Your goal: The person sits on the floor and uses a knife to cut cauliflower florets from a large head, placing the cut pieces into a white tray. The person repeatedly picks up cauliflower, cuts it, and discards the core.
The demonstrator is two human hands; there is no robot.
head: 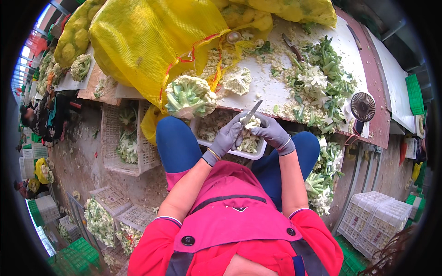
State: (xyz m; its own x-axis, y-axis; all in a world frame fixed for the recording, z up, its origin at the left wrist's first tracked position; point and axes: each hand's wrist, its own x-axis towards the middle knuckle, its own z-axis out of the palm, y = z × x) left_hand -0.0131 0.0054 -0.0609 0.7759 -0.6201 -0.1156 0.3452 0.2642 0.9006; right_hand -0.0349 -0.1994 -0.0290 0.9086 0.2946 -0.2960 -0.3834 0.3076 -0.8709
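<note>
In my gloved left hand is a knife, its handle mostly hidden by the fingers and its blade angled up and away. My gloved right hand grips a cauliflower floret, close against the blade. Both hands are above a white plastic tub between my knees, which holds cut florets. Just beyond my left knee, a cauliflower head with green leaf stubs sits at the mouth of a yellow mesh sack. A smaller cauliflower piece lies on the white tabletop.
Leaves and stem trimmings cover the table's right side, near a small fan. Two more knives, one dark-handled and one at the far edge, lie farther back. A white crate stands left of my knee. Other people are at far left.
</note>
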